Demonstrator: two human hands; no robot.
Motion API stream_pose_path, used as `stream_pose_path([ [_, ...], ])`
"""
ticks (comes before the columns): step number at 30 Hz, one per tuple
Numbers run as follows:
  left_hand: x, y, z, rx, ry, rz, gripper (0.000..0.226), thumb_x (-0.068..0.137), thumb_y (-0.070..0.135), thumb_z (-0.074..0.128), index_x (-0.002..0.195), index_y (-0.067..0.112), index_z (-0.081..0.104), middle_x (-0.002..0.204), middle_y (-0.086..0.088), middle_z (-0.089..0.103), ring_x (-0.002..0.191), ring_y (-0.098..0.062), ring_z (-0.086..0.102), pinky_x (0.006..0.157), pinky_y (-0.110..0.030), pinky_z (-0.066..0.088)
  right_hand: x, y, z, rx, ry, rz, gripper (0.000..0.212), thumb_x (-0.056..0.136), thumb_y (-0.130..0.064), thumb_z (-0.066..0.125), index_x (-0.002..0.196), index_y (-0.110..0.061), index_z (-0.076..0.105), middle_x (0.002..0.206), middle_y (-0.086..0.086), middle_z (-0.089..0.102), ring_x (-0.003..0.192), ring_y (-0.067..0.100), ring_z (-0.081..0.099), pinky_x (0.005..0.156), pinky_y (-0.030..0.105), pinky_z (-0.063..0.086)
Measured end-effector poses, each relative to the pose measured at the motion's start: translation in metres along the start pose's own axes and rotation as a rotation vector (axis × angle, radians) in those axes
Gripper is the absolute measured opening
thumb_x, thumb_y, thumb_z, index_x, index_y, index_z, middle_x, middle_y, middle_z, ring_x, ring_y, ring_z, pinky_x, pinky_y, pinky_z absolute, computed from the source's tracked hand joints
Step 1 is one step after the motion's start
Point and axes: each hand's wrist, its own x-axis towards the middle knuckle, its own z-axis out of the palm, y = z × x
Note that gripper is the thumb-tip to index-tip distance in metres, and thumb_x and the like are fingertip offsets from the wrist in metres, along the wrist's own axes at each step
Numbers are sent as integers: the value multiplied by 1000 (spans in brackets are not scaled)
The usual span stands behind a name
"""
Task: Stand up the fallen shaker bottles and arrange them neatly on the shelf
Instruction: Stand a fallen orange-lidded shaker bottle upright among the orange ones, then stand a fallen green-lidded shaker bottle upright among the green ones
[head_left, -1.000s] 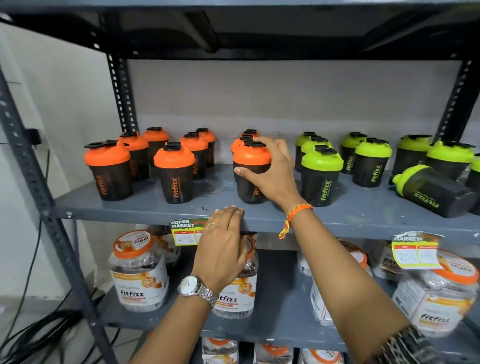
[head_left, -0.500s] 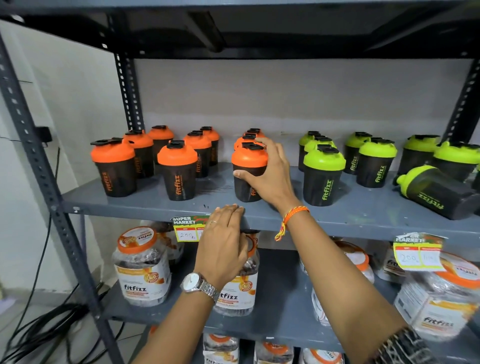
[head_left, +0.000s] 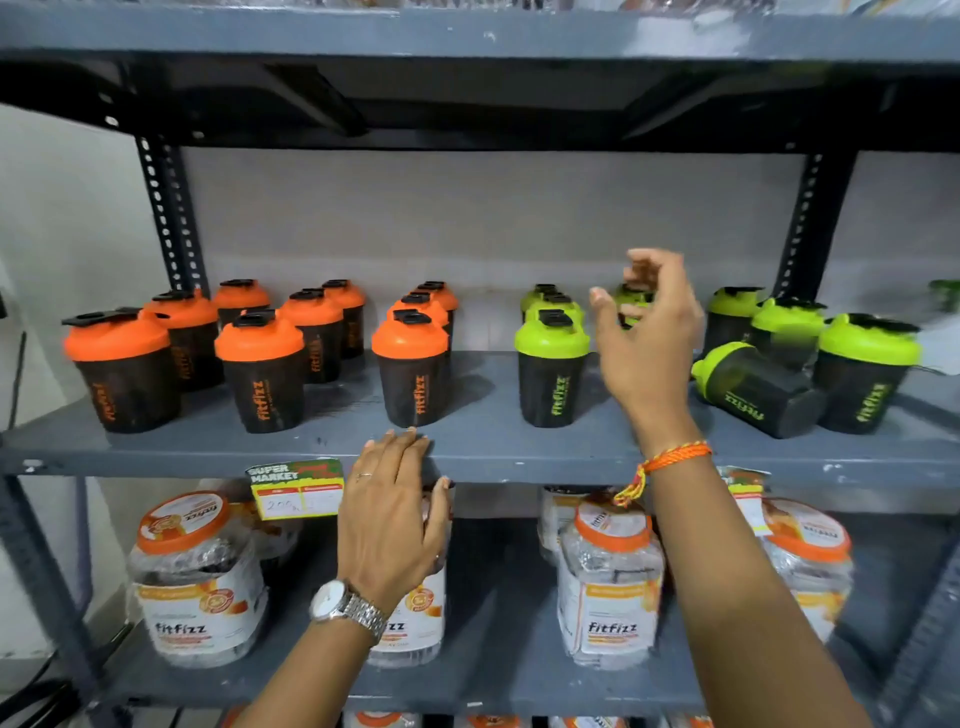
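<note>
Looking at the shelf (head_left: 483, 452), most of this job seems sorted already. The orange-lidded shaker bottles (head_left: 262, 371) across the left and centre of the frame all stand upright in rough rows, and most green-lidded shaker bottles (head_left: 551, 366) on the right do too. What's left is one fallen green-lidded shaker (head_left: 756, 387) at centre right, lying on its side with the lid pointing toward the middle of the frame, wedged close against the upright green shaker (head_left: 865, 371) beside it.

The right hand (head_left: 647, 343) hangs in the air above the shelf between the front green bottle and the fallen one, fingers loosely spread, grip empty. It's motion-blurred, so the exact finger pose is a bit of a guess. The left hand (head_left: 392, 514) lies flat over the shelf's front edge at lower centre, also holding nothing.

Room-wise, there's bare shelf in front of the fallen bottle and a gap just left of it, so standing it up there looks doable. The front lip is close, though, and the neighbours on the right are tight.
</note>
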Motion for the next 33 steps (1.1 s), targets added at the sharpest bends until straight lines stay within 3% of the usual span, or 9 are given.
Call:
stream_pose_path([
  [5,7,31,23,-1,5,82,49,95,39,51,132,9,62,137,-9,64,129,-31,57,120,-45,32,24,53,-51,-710,-273,167,50,88,-29,70,126,-2,50,127,23,57,122,45,48,102,49,38],
  [9,9,53,43,-14,19,132,49,96,40,51,134,11,60,139,-7,63,132,-29,55,121,-43,31,37,83,-71,-960,-405,266,55,90,-34,67,130,-1,49,135,27,52,128,47,42,99,53,41],
  [17,9,52,63,78,97,172,48,97,44,48,137,17,52,137,-2,59,125,-26,51,115,-43,31,47,111,-79,-1224,-619,323,46,92,-41,56,133,-21,52,133,22,57,125,42,45,98,42,36],
  [22,5,52,69,109,126,169,49,97,45,45,136,17,53,136,-1,58,125,-25,49,117,-40,26,59,118,-88,-1002,-708,480,62,89,-41,60,145,-22,42,142,23,51,129,46,49,100,46,45],
  [25,6,53,70,111,125,156,50,97,46,43,136,17,53,136,-2,59,126,-25,49,118,-40,25,67,119,-95,-857,-703,586,76,84,-49,67,144,-10,42,141,22,53,128,44,52,98,44,47],
  [27,6,53,70,112,122,154,50,97,46,44,136,17,53,136,-2,59,126,-25,49,118,-41,25,68,121,-99,-650,-698,679,70,77,-54,73,124,-3,59,123,19,66,110,38,65,79,39,55],
  [29,5,53,69,111,120,159,50,96,46,45,136,17,53,135,-2,59,126,-25,49,117,-42,27,64,121,-105,-353,-639,800,54,73,-50,79,100,-5,68,92,13,74,74,26,74,52,31,55],
  [31,6,53,68,117,110,161,50,96,46,46,137,17,52,136,-2,59,126,-26,50,116,-42,29,57,125,-110,-140,-575,887,44,74,-42,81,97,-6,70,78,8,75,56,18,73,47,30,56],
  [33,6,53,68,116,93,161,52,97,47,44,138,17,52,136,-3,59,126,-27,51,116,-44,30,53,128,-113,38,-536,936,39,78,-36,81,101,-7,69,71,4,76,55,15,74,49,30,57],
])
